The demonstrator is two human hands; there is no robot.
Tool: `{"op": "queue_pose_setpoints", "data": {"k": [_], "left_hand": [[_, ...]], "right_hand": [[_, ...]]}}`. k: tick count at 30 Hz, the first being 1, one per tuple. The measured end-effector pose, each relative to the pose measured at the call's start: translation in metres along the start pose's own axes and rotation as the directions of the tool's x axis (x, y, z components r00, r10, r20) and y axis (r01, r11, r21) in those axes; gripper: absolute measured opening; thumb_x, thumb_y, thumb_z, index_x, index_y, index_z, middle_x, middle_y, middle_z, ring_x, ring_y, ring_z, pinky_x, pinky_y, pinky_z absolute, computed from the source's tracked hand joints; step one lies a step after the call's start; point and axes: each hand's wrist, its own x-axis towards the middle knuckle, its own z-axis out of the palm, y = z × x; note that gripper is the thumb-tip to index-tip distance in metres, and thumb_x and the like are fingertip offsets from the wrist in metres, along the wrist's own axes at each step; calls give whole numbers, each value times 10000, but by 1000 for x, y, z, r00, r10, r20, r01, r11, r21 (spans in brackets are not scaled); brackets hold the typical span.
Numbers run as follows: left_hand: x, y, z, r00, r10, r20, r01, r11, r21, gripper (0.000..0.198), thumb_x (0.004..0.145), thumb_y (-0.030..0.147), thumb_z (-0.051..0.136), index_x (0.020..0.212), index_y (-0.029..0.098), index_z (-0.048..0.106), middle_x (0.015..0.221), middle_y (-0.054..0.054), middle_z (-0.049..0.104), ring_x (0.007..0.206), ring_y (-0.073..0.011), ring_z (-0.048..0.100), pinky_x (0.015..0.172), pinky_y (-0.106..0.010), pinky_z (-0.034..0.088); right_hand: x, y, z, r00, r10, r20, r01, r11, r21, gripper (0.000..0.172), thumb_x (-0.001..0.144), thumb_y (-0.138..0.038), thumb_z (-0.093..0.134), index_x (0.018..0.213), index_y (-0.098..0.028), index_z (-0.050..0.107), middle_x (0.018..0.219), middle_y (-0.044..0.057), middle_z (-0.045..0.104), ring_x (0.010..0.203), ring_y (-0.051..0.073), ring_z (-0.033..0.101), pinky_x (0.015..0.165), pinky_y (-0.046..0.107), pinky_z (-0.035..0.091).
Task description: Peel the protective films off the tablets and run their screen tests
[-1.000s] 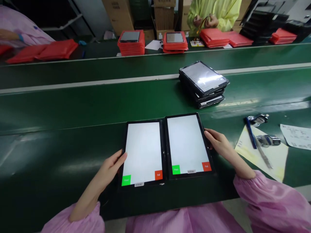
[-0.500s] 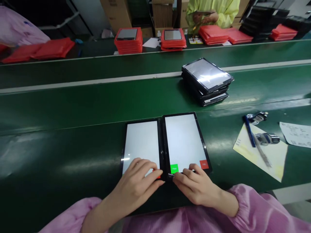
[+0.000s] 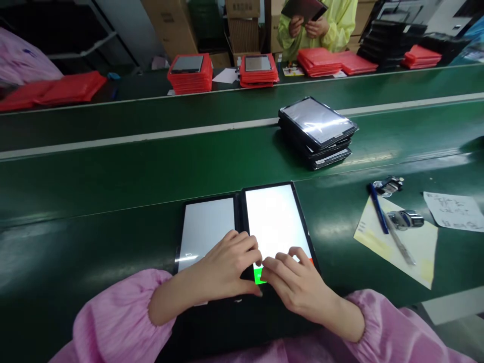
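Two thin, black-framed rectangular tablets with pale glossy screens, the left tablet point(image 3: 207, 227) and the right tablet point(image 3: 274, 217), lie flat side by side on the smooth dark-green worktop point(image 3: 113, 247), near its front edge. The right screen glows bright white, with a small green rectangle point(image 3: 258, 275) at its lower left corner and a sliver of red patch point(image 3: 311, 261) at its lower right; the left screen is duller and greyer.

The bare left hand point(image 3: 234, 264) spans the left tablet's lower right part, thumb and fingers parted with nothing visible between them. The bare right hand point(image 3: 298, 285) is loosely bent over the right tablet's lower edge, its fingertips beside the green rectangle; they hide the contact, so I cannot tell whether they press, grip or merely hover.

Working well here calls for light, deliberate fingertip touches, since green and red share one lower edge and a trailing finger could brush the wrong one. With the hands so close together, keeping the left thumb clear of the right screen seems wise, as does lifting both palms to leave each display readable.
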Motion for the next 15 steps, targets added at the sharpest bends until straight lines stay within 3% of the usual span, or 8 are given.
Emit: {"op": "queue_pose_setpoints", "data": {"k": [2, 4, 7, 10, 12, 15], "left_hand": [[5, -1, 3, 999, 4, 36, -2, 998, -61, 222, 695, 187, 800, 809, 163, 611, 800, 55, 527, 829, -26, 318, 778, -207, 163], [8, 1, 4, 998, 40, 55, -35, 996, -79, 140, 748, 179, 752, 784, 168, 617, 748, 50, 524, 813, -34, 305, 774, -220, 143], [4, 7, 1, 993, 103, 64, -100, 994, -49, 387, 631, 389, 857, 774, 145, 593, 713, 40, 510, 806, -40, 272, 812, -216, 141], [-8, 15, -7, 991, 108, 84, -108, 994, -4, 555, 474, 408, 934, 775, 131, 559, 726, 42, 508, 819, -40, 265, 880, -207, 164], [-16, 20, -15, 990, 90, 108, -82, 994, -76, 568, 462, 406, 938, 780, 136, 554, 732, 56, 513, 817, -36, 277, 942, -195, 189], [-25, 28, -29, 988, 91, 129, -58, 970, -237, 264, 727, 260, 781, 745, 137, 547, 718, 40, 512, 814, -38, 305, 1056, -183, 191]], "right_hand": [[-1, 2, -17, 998, 22, -50, -18, 995, 96, 184, 1046, -86, 457, 957, -97, 618, 1081, 49, 659, 913, 159, 501, 778, 347, 314], [-8, 1, -31, 990, 104, -98, -87, 983, 161, 102, 1025, -79, 519, 981, -104, 608, 1017, 50, 658, 917, 156, 507, 804, 341, 338], [-25, -7, -32, 969, 233, -87, -216, 961, 173, 111, 1007, -69, 545, 1006, -122, 643, 1016, 47, 645, 927, 163, 487, 856, 346, 344], [-34, -16, -10, 993, 121, 16, -122, 988, 93, 214, 1037, -116, 496, 1073, -117, 707, 1136, 54, 639, 954, 186, 494, 852, 374, 323], [-32, -20, 6, 1000, 17, 22, -18, 999, 41, 281, 1032, -98, 459, 1038, -109, 739, 1148, 57, 639, 953, 191, 502, 814, 371, 320], [-22, -18, 18, 998, -48, -37, 49, 998, 25, 378, 1016, -62, 404, 874, -116, 750, 1126, 50, 643, 955, 176, 501, 755, 355, 324]]}}
